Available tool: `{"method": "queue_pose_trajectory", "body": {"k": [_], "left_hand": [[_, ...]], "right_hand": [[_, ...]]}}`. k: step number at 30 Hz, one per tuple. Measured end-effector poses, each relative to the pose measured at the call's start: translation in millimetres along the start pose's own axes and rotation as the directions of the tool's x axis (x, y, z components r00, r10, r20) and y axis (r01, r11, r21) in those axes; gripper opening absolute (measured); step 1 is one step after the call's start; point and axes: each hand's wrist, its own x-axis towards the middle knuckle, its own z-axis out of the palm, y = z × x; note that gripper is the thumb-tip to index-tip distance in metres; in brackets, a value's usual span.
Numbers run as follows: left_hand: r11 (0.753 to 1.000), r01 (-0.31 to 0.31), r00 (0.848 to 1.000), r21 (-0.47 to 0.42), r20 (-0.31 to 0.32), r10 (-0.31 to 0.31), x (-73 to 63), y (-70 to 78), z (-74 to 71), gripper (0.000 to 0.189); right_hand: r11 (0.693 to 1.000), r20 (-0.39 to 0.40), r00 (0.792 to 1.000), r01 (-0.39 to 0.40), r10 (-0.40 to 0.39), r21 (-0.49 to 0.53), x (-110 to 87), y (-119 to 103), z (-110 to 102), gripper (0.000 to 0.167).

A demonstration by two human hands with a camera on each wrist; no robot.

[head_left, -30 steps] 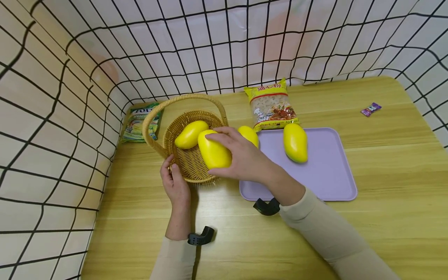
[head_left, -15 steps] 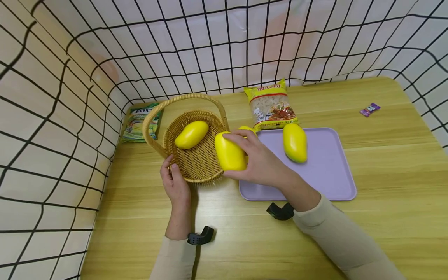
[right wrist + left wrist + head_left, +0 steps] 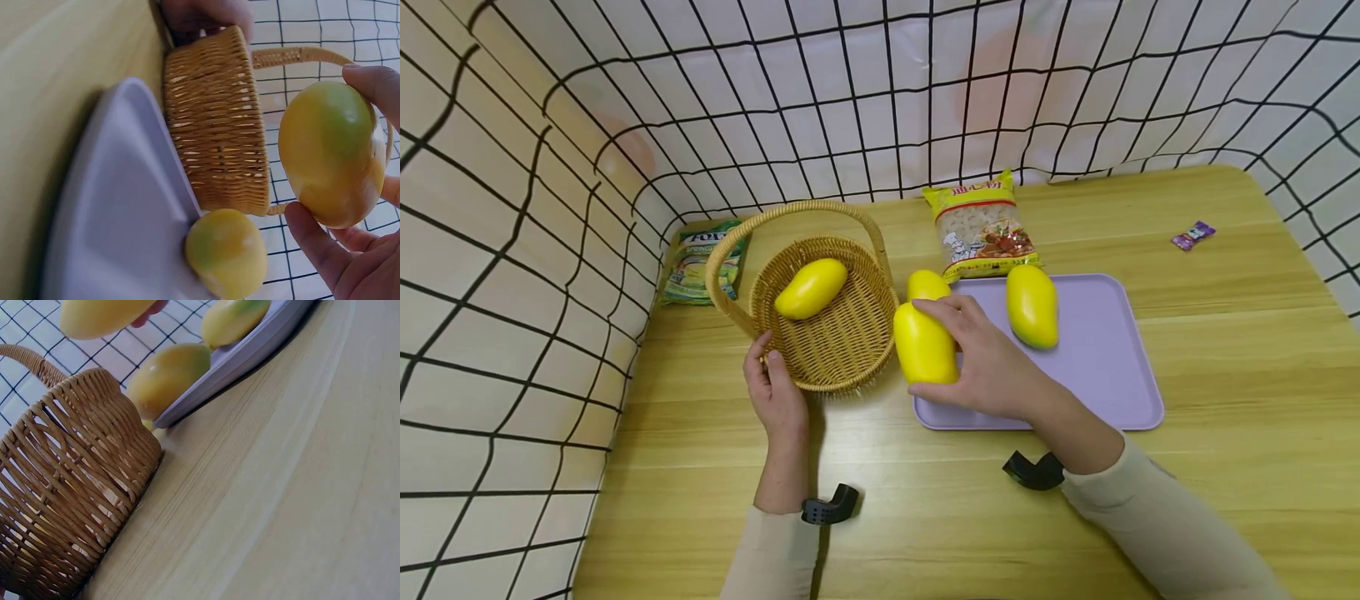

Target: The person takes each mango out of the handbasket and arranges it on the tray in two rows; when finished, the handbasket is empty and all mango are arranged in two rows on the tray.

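My right hand (image 3: 988, 358) grips a yellow mango (image 3: 925, 343) between thumb and fingers, raised over the left edge of the lilac tray (image 3: 1105, 392). The right wrist view shows a greenish patch on this held mango (image 3: 331, 153). At the front left of the wicker basket (image 3: 857, 346), my left hand (image 3: 777, 400) holds its side close to the rim. One mango (image 3: 811, 288) lies inside the basket. Another mango (image 3: 928, 285) sits at the tray's far left corner, partly behind the held one. A further mango (image 3: 1032, 307) rests on the tray's far side.
Behind the tray lies a yellow bag of pasta (image 3: 985, 229). A green packet (image 3: 700, 265) is left of the basket, behind its upright handle (image 3: 790, 208). A small purple wrapped candy (image 3: 1193, 235) lies far right. Black wire grid (image 3: 887, 100) borders the table.
My right hand has carried the mango rightward and slightly nearer, from over the basket to over the tray's left edge. The left hand and basket have stayed in place.
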Motion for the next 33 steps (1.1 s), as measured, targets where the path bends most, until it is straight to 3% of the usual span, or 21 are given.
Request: {"method": "queue_pose_trajectory", "body": {"k": [19,33], "left_hand": [[1.000,-0.013,1.000,-0.014,-0.008,0.013,-0.4,0.2,0.8,0.035],[0.999,-0.026,1.000,-0.029,-0.003,0.026,0.0,0.0,0.9,0.034]], "right_hand": [[0.997,0.118,0.990,-0.073,0.073,-0.011,-29.3,10,16,0.095],[0.996,0.110,0.991,-0.076,0.080,-0.041,-32.8,19,29,0.095]]}}
